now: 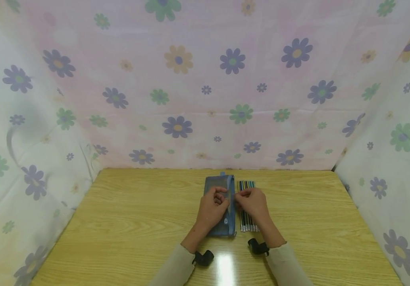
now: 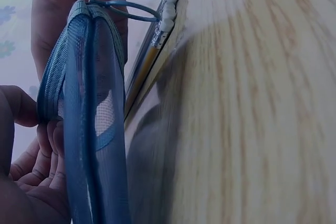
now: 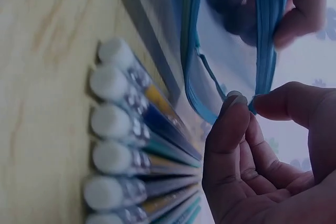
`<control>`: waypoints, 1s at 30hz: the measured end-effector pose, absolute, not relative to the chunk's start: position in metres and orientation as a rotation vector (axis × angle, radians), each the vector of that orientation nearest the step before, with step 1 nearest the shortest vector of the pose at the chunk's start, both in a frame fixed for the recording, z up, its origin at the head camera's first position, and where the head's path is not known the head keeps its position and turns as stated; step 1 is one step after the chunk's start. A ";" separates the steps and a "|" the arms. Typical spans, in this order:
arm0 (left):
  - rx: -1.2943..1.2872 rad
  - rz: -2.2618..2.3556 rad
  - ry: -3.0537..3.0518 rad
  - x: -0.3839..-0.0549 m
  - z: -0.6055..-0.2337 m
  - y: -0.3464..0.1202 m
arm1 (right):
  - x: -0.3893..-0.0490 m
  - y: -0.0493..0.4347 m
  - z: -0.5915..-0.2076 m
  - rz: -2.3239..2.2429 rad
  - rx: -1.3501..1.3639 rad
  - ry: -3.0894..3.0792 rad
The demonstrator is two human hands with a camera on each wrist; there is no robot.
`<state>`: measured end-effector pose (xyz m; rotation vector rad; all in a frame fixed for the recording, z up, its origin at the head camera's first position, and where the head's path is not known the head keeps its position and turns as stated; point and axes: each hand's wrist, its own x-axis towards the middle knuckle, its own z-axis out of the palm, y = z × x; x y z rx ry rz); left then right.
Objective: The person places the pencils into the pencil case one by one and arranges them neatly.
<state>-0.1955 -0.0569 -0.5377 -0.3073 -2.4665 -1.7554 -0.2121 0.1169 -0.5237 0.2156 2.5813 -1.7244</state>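
A blue mesh zip pouch (image 1: 217, 181) lies on the table, its zipper side facing right. My left hand (image 1: 212, 208) is over the pouch; its thumb and fingers pinch one zipper edge (image 2: 51, 90) in the left wrist view. From the right, my right hand (image 1: 254, 204) pinches the zipper band (image 3: 265, 51) near its end between thumb and forefinger. The pouch's mouth gapes between the two blue bands in the right wrist view. Beside the pouch, partly under my right hand, lies a row of pencils (image 1: 249, 223) with white eraser ends toward me.
The wood-grain table (image 1: 137, 222) stretches out on both sides. A flower-printed cloth (image 1: 205, 107) hangs at the back and sides. Black wrist cameras (image 1: 205, 258) sit at both cuffs, low over the table.
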 end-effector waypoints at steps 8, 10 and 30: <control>-0.293 -1.776 -2.454 -0.196 -0.535 -0.057 | -0.216 0.131 -0.520 -1.686 0.191 2.625; -0.293 -1.780 -2.450 -0.196 -0.536 -0.058 | -0.216 0.134 -0.519 -1.663 0.169 2.646; -0.304 -1.781 -2.450 -0.196 -0.536 -0.059 | -0.217 0.159 -0.519 -1.465 0.053 2.883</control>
